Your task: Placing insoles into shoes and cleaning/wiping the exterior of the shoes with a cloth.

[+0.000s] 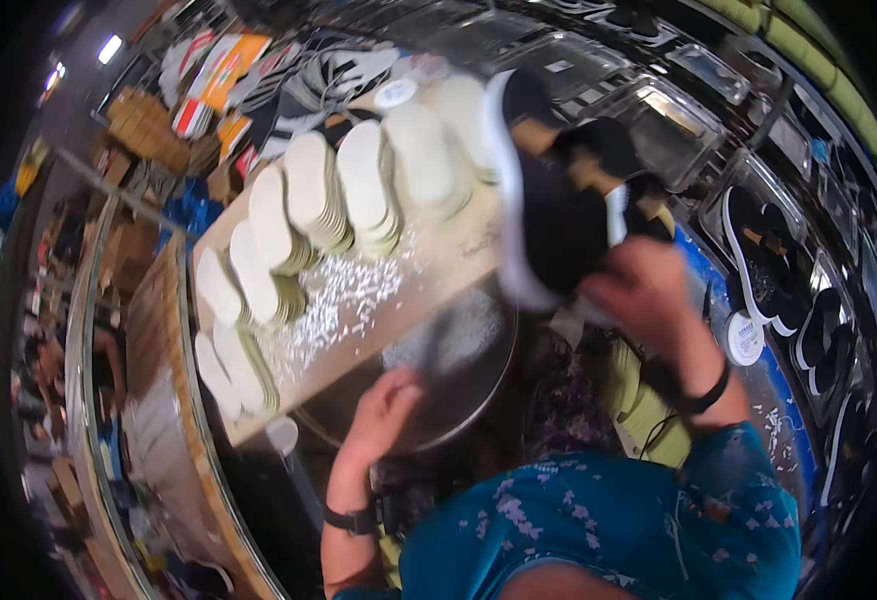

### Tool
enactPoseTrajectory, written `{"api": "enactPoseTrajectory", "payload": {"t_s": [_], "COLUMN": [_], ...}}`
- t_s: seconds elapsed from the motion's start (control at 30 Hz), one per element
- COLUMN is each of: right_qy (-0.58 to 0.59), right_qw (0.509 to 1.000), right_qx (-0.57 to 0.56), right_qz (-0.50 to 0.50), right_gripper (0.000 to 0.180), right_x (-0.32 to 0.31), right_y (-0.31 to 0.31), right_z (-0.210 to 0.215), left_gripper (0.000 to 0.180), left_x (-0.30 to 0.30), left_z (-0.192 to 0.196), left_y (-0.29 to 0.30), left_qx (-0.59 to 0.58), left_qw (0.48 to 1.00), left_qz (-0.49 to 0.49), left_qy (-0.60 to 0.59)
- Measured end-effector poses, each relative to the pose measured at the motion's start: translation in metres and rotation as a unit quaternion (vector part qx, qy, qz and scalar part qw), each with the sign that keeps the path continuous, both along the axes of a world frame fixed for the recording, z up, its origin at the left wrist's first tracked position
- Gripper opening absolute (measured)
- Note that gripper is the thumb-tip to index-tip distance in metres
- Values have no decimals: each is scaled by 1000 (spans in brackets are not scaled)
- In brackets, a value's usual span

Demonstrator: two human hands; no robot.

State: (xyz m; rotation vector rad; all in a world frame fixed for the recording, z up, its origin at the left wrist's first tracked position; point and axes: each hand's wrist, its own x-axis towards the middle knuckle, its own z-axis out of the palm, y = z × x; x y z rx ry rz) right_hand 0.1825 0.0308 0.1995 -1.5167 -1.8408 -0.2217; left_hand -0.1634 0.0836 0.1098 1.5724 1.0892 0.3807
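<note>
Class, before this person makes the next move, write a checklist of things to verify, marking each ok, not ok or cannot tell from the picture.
1. Shoe in hand: ok; the right hand holds a black shoe with a white sole.
2. Left hand free: cannot tell; it is at the round basin, and blur hides whether its fingers hold anything.
3. Insoles stacked: ok; several pale stacks lie on the board.
4. Board free of loose bits: not ok; small white bits lie scattered beside the stacks.
5. Insole inside the shoe: cannot tell; the shoe is too blurred.
</note>
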Motion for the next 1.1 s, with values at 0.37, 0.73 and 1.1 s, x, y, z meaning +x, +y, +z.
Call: {"api": "enactPoseTrajectory", "payload": {"t_s": [0.37,0.73,1.1], "right_qy": [-47,277,100], "right_qw": [860,911,906], "right_qx": [-241,-225,-408], "right_qz": [447,208,56], "right_gripper": [32,44,46], "right_x": [-244,-217,-141], "right_y": [-24,-5,26], "right_z": [-124,-58,-134], "left_gripper": [55,47,62], "left_x": [-106,-60,-21], "left_z": [-68,-3,-5], "left_y": [-73,-73,-52], "left_qx": [-265,-86,112], "left_qw": [728,906,967], "left_qz": [376,191,159], "left_qy": [-508,-368,167]}}
